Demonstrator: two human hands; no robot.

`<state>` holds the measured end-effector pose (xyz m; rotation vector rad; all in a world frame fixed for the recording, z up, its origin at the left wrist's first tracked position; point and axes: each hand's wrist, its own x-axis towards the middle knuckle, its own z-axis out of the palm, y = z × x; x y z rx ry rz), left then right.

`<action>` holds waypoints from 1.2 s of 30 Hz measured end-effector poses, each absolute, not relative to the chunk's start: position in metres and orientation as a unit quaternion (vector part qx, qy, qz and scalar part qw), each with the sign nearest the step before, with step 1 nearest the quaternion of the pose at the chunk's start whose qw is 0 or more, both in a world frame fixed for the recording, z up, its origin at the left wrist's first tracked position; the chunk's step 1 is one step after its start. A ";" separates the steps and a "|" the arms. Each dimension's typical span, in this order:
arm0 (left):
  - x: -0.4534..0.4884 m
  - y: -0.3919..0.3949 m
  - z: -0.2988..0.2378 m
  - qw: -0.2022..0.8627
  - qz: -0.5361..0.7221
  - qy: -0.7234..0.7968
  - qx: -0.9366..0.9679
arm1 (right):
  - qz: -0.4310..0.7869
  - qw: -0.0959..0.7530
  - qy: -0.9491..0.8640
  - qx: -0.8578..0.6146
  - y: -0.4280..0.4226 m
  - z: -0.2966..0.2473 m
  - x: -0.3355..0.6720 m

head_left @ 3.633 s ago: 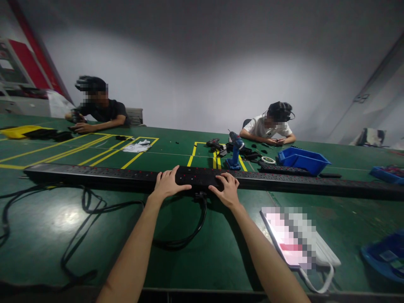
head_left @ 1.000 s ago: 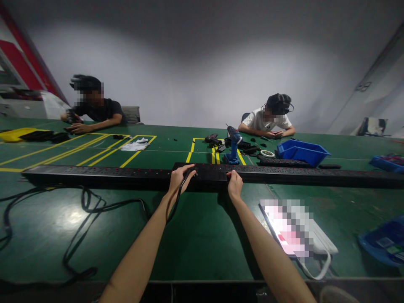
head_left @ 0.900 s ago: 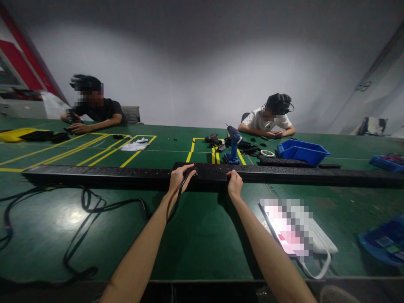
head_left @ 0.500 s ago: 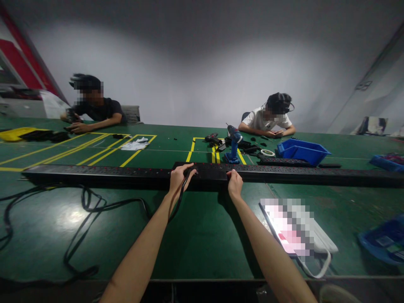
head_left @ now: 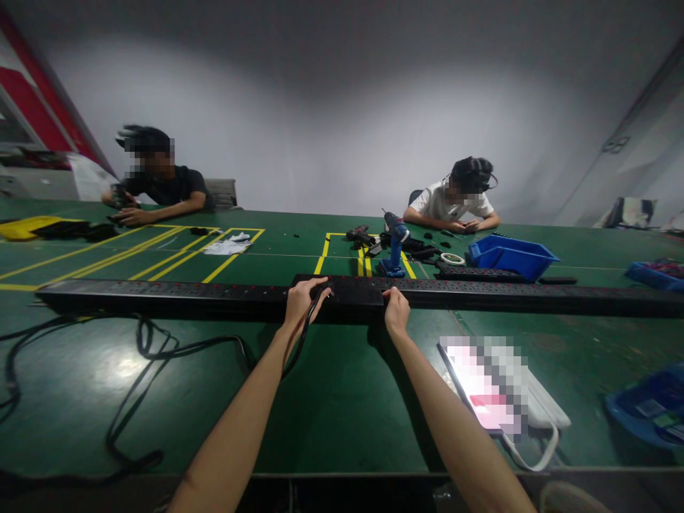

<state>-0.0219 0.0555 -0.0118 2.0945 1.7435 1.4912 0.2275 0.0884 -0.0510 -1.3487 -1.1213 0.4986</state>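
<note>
A very long black power strip with rows of sockets and red dots lies across the green table. My left hand grips its middle section from the near side, with the black power cable running under my wrist. My right hand is closed on the same raised middle section, a little to the right. That section looks tilted up toward me.
A blue cordless drill stands behind the strip among small black parts. A blue bin sits at the right rear, further blue trays at the right edge. A lit tablet lies near my right arm. Two people sit opposite.
Since 3.6 s ago my hands went from lying flat on top of the strip to gripping its middle section, which has rolled; the cable now lies under my left wrist. Little has moved in the last second.
</note>
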 end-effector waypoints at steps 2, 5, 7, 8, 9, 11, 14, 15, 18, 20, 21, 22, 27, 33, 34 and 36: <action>-0.021 0.056 -0.012 0.017 0.475 0.568 0.672 | 0.217 0.613 -0.487 -0.583 0.088 -0.051 0.227; -0.021 0.056 -0.012 0.019 0.471 0.569 0.673 | 0.216 0.612 -0.489 -0.583 0.089 -0.051 0.227; -0.021 0.056 -0.012 0.022 0.468 0.564 0.680 | 0.213 0.611 -0.491 -0.583 0.089 -0.051 0.227; -0.021 0.056 -0.013 0.024 0.467 0.561 0.683 | 0.211 0.611 -0.492 -0.584 0.089 -0.051 0.227; -0.021 0.056 -0.013 0.027 0.466 0.557 0.687 | 0.209 0.610 -0.492 -0.585 0.088 -0.050 0.227; -0.021 0.056 -0.013 0.035 0.466 0.549 0.694 | 0.208 0.609 -0.492 -0.586 0.088 -0.050 0.227; -0.021 0.058 -0.016 0.049 0.465 0.539 0.700 | 0.208 0.608 -0.494 -0.586 0.086 -0.049 0.226; -0.021 0.059 -0.017 0.051 0.463 0.538 0.703 | 0.207 0.608 -0.494 -0.586 0.086 -0.048 0.226; -0.021 0.062 -0.019 0.042 0.451 0.538 0.710 | 0.206 0.610 -0.495 -0.584 0.086 -0.048 0.226; -0.021 0.062 -0.019 0.037 0.445 0.540 0.714 | 0.208 0.611 -0.493 -0.583 0.086 -0.048 0.226; -0.022 0.062 -0.018 0.038 0.442 0.538 0.717 | 0.209 0.612 -0.492 -0.583 0.086 -0.048 0.226; -0.022 0.061 -0.017 0.041 0.439 0.536 0.720 | 0.210 0.612 -0.491 -0.583 0.086 -0.048 0.226; -0.020 0.055 -0.014 0.060 0.418 0.528 0.737 | 0.208 0.606 -0.496 -0.587 0.085 -0.048 0.226; -0.020 0.055 -0.014 0.063 0.419 0.532 0.733 | 0.206 0.601 -0.500 -0.589 0.086 -0.049 0.227; -0.020 0.055 -0.014 0.062 0.418 0.531 0.735 | 0.206 0.599 -0.502 -0.589 0.086 -0.049 0.227; -0.020 0.055 -0.013 0.062 0.417 0.527 0.738 | 0.206 0.597 -0.503 -0.590 0.087 -0.050 0.228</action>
